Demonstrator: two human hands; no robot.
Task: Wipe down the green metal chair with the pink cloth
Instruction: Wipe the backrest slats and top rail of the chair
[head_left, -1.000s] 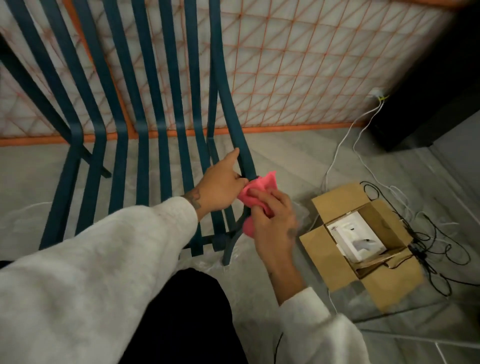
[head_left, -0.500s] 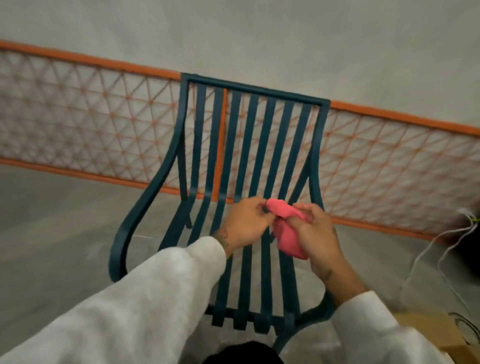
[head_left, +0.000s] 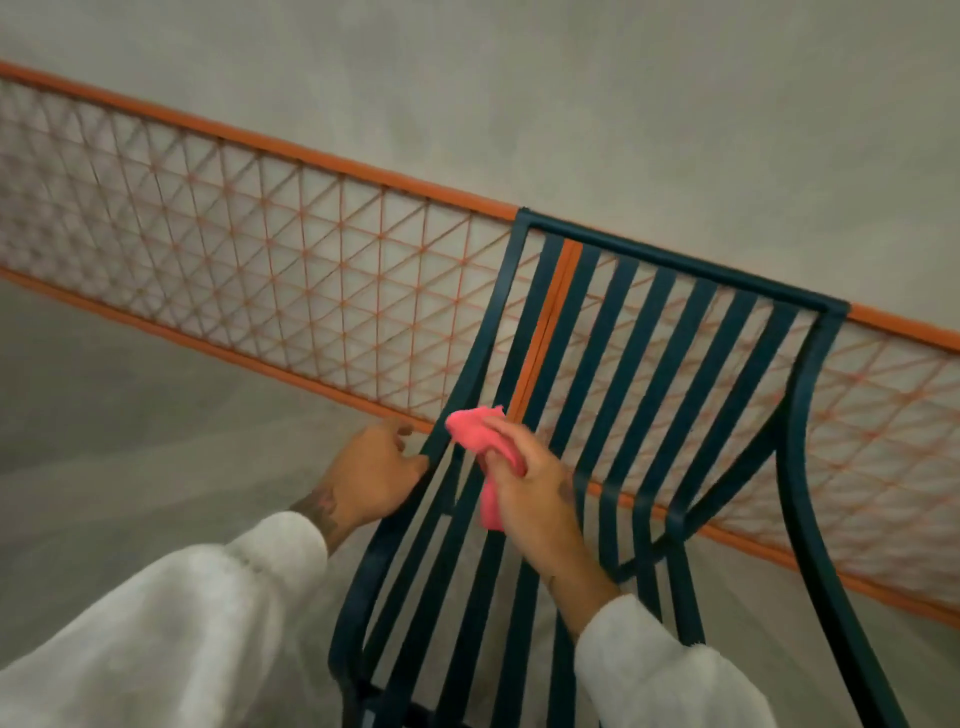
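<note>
Head view: green metal chair (head_left: 808, 384) gripped by L hand (head_left: 371, 475); pink cloth (head_left: 480, 441) clamped in R hand (head_left: 530, 488); dangling tail may be snagged.

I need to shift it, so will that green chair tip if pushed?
Possibly: the chair has a tall back, so a high push gives leverage. It is mostly gaps, so probably light for its size. The left hand gripping its side likely steadies it.

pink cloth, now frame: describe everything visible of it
The pink cloth is bright pink, soft-looking fabric, bunched into a wad with a tail hanging below. The right hand grips its middle, curled round it. It sits over the left backrest slats of the green chair; contact unclear. The left hand is apart from it.
</note>
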